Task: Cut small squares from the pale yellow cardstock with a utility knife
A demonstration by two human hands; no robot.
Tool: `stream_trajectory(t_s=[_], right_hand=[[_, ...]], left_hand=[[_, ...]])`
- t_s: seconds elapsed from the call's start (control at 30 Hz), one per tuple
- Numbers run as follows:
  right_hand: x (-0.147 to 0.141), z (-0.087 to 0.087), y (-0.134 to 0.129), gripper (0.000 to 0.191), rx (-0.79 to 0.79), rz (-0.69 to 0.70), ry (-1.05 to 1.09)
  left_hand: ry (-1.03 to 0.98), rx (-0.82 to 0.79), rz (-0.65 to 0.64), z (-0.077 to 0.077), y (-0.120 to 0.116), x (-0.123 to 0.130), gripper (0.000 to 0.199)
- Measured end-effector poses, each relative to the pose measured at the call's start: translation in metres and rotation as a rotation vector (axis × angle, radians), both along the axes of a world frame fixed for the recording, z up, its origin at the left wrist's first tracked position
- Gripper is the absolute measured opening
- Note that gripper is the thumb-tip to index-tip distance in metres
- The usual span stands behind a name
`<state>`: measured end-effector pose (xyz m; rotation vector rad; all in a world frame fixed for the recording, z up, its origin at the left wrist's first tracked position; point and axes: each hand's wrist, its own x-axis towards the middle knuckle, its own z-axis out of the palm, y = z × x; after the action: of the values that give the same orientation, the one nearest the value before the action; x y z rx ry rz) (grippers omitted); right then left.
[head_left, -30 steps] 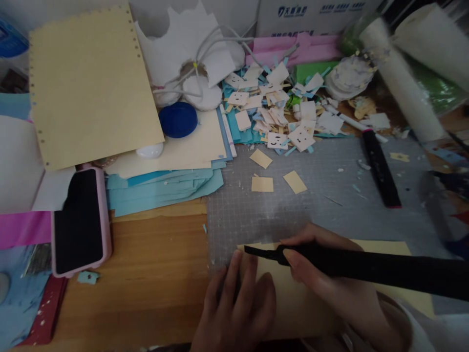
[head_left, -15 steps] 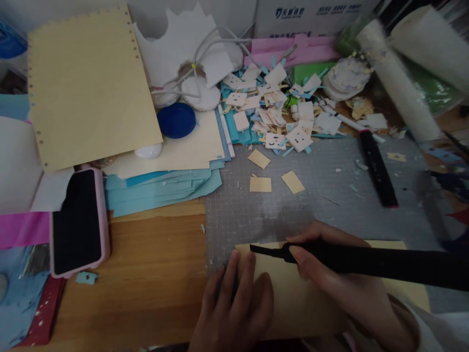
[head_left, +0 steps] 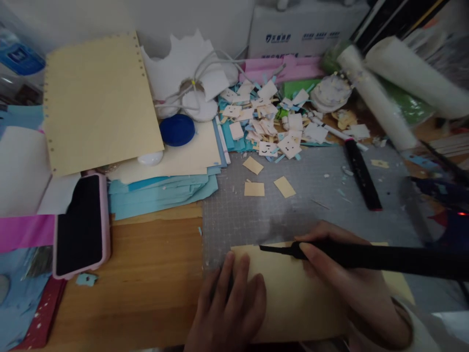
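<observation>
A sheet of cream paper (head_left: 296,305) lies on the grey gridded cutting mat (head_left: 227,215). My left hand (head_left: 229,305) rests on the sheet's left end, its fingers stretched out and pressing near the top edge. Held in my right hand (head_left: 340,269) is a long black craft knife (head_left: 381,257). Its thin dark blade points left and meets the sheet near the top edge, a little right of my left fingertips. Beyond the sheet, a few small cream rectangles, one of them a cut piece (head_left: 254,189), lie on the mat.
A pile of small paper figures with drawn faces (head_left: 289,145) sits at the back. A black marker (head_left: 362,173) lies on the mat's right. To the left are a phone (head_left: 78,225), stacked blue paper (head_left: 157,195), a punched cream sheet (head_left: 98,107) and a blue lid (head_left: 178,130).
The knife tip has moved right along the sheet's top edge, away from my left fingertips. My left hand still presses the paper. The whole view has shifted slightly.
</observation>
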<state>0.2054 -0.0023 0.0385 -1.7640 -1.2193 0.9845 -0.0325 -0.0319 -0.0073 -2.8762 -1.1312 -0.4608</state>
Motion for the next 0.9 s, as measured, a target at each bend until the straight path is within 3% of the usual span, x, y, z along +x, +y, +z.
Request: stream_trajectory(t_s=[0.1,0.2,0.27,0.4,0.47,0.53,0.7,0.9], right_hand=[[0.011,-0.010,-0.015,0.017,0.125,-0.085,0.131],[0.016,-0.022,-0.033,0.025,0.197,-0.197,-0.101],[0.013,-0.032,-0.040,0.029,0.281,-0.215,-0.302],[0.002,-0.046,-0.040,0.025,0.449,-0.010,-0.472],[-0.002,-0.047,-0.036,0.026,0.466,0.078,-0.488],[-0.004,-0.046,-0.033,0.024,0.451,0.140,-0.497],[-0.004,-0.047,-0.031,0.023,0.442,0.191,-0.497],[-0.004,-0.051,-0.030,0.023,0.483,0.191,-0.549]], left_hand=[[-0.008,-0.002,-0.006,-0.006,-0.001,0.001,0.031],[-0.031,0.001,-0.001,-0.007,-0.001,-0.001,0.037],[-0.012,-0.064,-0.033,0.002,0.003,-0.008,0.049],[-0.092,-0.451,-0.074,0.036,0.020,-0.028,0.077],[-0.161,-0.530,0.030,0.046,0.031,-0.032,0.069],[-0.229,-0.508,0.107,0.046,0.041,-0.029,0.055],[-0.151,-0.528,0.145,0.032,0.056,-0.006,0.040],[-0.099,-0.578,0.178,0.041,0.068,0.001,0.028]])
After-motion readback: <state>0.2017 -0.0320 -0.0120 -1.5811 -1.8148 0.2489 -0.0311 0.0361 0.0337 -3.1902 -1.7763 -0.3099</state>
